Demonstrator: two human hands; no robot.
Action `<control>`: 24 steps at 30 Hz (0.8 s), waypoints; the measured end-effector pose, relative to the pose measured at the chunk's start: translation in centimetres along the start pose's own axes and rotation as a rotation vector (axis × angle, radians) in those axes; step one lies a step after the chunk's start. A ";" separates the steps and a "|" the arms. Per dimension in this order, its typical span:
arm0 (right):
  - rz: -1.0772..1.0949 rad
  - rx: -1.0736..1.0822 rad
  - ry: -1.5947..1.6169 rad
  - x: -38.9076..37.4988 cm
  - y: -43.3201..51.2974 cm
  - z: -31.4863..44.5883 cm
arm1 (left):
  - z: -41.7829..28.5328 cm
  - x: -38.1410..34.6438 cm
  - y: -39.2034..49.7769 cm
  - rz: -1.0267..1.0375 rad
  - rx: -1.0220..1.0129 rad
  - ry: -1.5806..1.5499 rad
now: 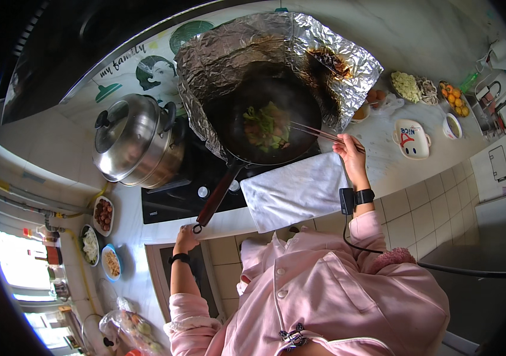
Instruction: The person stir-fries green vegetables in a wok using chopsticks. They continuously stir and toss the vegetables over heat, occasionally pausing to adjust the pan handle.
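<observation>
A black wok stands on the gas hob, with green leafy vegetables and browned pieces in its bottom. Faint steam rises from it. My right hand grips a pair of long chopsticks, whose tips reach into the food. At the counter's front edge, my left hand is by the ring end of the wok's wooden handle. Its fingers are partly hidden, so I cannot tell whether they touch the handle. Crumpled aluminium foil, scorched on the right, shields the back of the wok.
A lidded steel steamer pot stands left of the wok. A white cloth hangs over the counter edge. Bowls of nuts or meat pieces and sliced white food sit left. On the right are a white dish and a small bowl.
</observation>
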State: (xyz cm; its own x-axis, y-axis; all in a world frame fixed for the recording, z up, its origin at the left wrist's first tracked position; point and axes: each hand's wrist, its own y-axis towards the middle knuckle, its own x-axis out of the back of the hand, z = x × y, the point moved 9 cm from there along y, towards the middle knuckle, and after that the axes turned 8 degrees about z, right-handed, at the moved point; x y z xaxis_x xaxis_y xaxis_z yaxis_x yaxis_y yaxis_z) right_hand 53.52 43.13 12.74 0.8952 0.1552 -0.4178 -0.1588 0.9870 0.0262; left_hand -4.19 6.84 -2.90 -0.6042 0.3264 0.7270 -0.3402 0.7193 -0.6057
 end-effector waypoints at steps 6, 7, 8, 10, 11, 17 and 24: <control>0.009 -0.009 -0.005 0.0 0.0 0.0 | 0.3 0.0 0.2 -0.064 -0.039 0.093; -0.003 -0.016 -0.011 0.1 0.0 -0.1 | 0.4 0.1 0.2 -0.058 -0.021 0.068; 0.009 -0.008 -0.005 0.0 0.0 0.0 | 0.5 0.0 0.2 -0.034 0.000 0.029; -0.004 -0.015 -0.009 0.1 0.0 -0.1 | 0.8 0.0 0.1 0.007 0.057 -0.002; 0.009 -0.009 -0.003 0.0 0.1 -0.1 | 0.5 0.0 0.0 0.009 0.034 -0.029; 0.006 -0.005 -0.004 0.0 0.0 0.0 | 0.7 -0.2 0.4 -0.020 0.007 -0.012; 0.006 0.001 -0.014 -0.1 -0.1 0.2 | -0.5 0.4 -0.5 -0.019 -0.007 0.009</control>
State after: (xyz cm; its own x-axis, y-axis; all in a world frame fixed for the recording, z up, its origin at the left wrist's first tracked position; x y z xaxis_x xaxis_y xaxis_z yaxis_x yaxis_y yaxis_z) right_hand 53.49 43.01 12.98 0.8999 0.1616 -0.4050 -0.1639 0.9860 0.0292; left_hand -3.88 6.88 -2.16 -0.5909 0.3185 0.7412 -0.3461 0.7298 -0.5896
